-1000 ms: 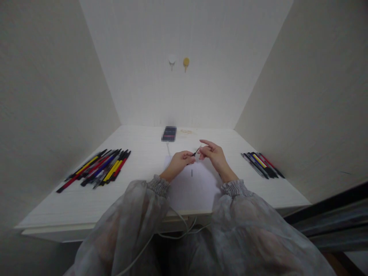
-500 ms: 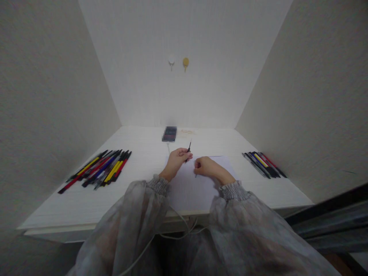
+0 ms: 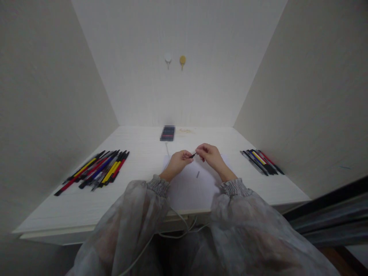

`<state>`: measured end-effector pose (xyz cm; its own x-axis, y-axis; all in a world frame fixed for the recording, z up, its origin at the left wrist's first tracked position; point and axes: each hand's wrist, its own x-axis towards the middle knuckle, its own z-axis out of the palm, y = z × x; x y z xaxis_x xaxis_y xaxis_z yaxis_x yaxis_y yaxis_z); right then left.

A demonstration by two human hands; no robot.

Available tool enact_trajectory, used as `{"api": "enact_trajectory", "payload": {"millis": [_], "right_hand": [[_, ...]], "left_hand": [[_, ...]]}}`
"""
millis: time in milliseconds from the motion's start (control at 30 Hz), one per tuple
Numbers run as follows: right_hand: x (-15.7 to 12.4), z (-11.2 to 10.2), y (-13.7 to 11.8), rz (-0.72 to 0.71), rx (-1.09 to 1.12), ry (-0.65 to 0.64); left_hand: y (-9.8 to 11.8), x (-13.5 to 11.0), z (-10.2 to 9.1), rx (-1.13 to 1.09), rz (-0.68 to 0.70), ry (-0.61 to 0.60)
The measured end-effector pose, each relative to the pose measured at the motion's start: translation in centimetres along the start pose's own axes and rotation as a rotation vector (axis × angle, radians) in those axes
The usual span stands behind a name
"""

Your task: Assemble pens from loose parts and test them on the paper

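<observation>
My left hand (image 3: 178, 161) is closed in a pinch on a thin black pen part (image 3: 193, 155), held slightly above the paper. The part slants up to the right, and its narrow end meets the fingertips of my right hand (image 3: 212, 156), which are pinched there. Its exact kind is too small to make out, and the fingers hide some of it. Below my hands, a short grey piece (image 3: 197, 174) lies on a white sheet of paper (image 3: 189, 191).
Several pens (image 3: 100, 168) lie in a pile on the left of the white table (image 3: 143, 134). Another row of pens (image 3: 263, 161) is at the right. A blurred-out dark object (image 3: 168, 133) with a white cable sits at the back. Two hooks (image 3: 182, 60) hang on the wall.
My right hand has let go of the short grey piece, now on the paper, and moved up to the tip of the black part. My left hand has tilted that part towards the right.
</observation>
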<state>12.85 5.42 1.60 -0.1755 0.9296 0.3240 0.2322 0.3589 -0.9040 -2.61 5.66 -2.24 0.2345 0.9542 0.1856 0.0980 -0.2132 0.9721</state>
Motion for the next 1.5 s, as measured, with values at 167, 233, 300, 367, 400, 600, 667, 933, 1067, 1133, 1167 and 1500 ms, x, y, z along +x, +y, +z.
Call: {"api": "enact_trajectory", "payload": {"millis": [167,233,300,367,400,600,667,933,1067,1133,1167,1500], "right_hand": [[0.4,-2.0,-0.3,-0.069,0.215,0.538],[0.5,-2.6,-0.5,-0.09,0.263,0.66],[0.5,-2.6,-0.6,-0.086,0.265,0.667],[0.5,-2.3,-0.6,-0.077,0.257,0.645],[0.5,-2.1,-0.6,-0.074,0.257,0.64],[0.5,-2.0,-0.6,-0.029,0.312,0.619],[0.5,-2.0,-0.6,-0.02,0.327,0.583],[0.5,-2.0,-0.2,-0.017,0.331,0.545],[0.6,-1.9,-0.1,-0.008,0.318,0.529],[0.6,-1.9,-0.2,-0.009,0.325,0.519],[0.6,-1.8,-0.2,-0.013,0.335,0.514],[0.7,-1.6,0.1,-0.001,0.348,0.497]], "left_hand": [[0.7,-0.8,0.5,0.268,0.078,0.027],[1.1,-1.4,0.9,0.383,0.146,-0.037],[1.2,-1.8,1.2,0.51,0.21,-0.116],[1.1,-2.0,1.5,0.623,0.237,-0.174],[1.0,-2.0,1.7,0.66,0.234,-0.191],[0.7,-1.6,1.6,0.635,0.162,-0.201],[0.8,-1.6,1.2,0.609,0.154,-0.167],[1.3,-1.8,0.9,0.515,0.166,-0.128],[1.5,-1.6,0.7,0.61,0.136,-0.191],[1.4,-1.6,0.6,0.653,0.121,-0.245],[1.3,-1.6,0.6,0.661,0.125,-0.269],[1.5,-1.5,0.8,0.743,0.149,-0.326]]}}
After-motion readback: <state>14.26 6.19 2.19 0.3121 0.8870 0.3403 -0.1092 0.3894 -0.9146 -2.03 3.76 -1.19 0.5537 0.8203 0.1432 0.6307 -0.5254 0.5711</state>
